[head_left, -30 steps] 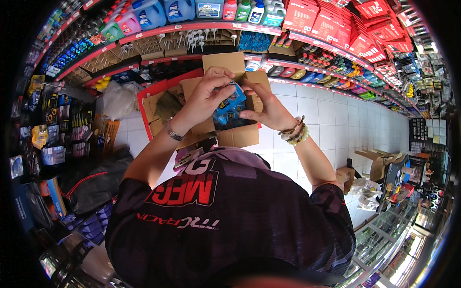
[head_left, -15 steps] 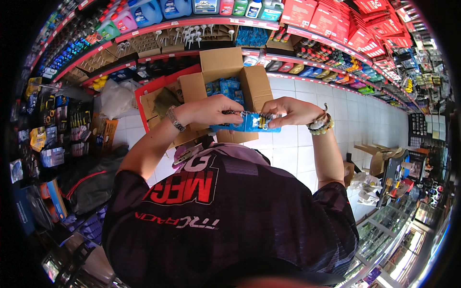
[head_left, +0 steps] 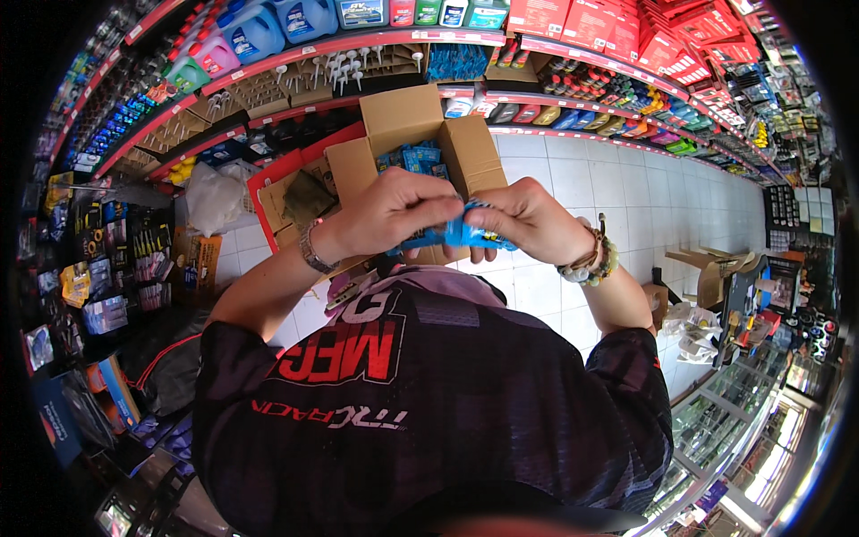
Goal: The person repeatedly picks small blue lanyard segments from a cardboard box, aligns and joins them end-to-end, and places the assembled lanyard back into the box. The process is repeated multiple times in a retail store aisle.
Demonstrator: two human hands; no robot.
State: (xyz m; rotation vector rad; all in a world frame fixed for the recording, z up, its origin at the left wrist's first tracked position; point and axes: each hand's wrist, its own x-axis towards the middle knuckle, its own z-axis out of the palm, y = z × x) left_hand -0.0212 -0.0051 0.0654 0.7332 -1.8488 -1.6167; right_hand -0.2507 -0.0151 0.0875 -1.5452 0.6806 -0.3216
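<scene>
A blue plastic packet (head_left: 467,235) with light printing is pinched between my two hands in front of my chest. My left hand (head_left: 394,210) is closed on its upper edge, thumb pointing right. Close beside it, my right hand (head_left: 526,219) grips the same edge, thumb pointing left. The thumbs almost meet, and curled fingertips show below the packet. Much of the packet is hidden behind the hands. Just beyond stands an open cardboard box (head_left: 403,121) with its flaps up. Inside it lie several similar blue packets (head_left: 422,159).
Left of the box sits a red-edged carton (head_left: 262,192), with a white plastic bag (head_left: 213,195) beside it. Shelves (head_left: 358,45) of bottles and jugs run along the far side. White floor tiles (head_left: 617,192) extend to the right, toward cardboard pieces (head_left: 711,273) and a glass display case (head_left: 729,407).
My hands have drawn together at the packet's upper edge, the right moving left over it. The packet is bunched and more covered. The view has shifted slightly.
</scene>
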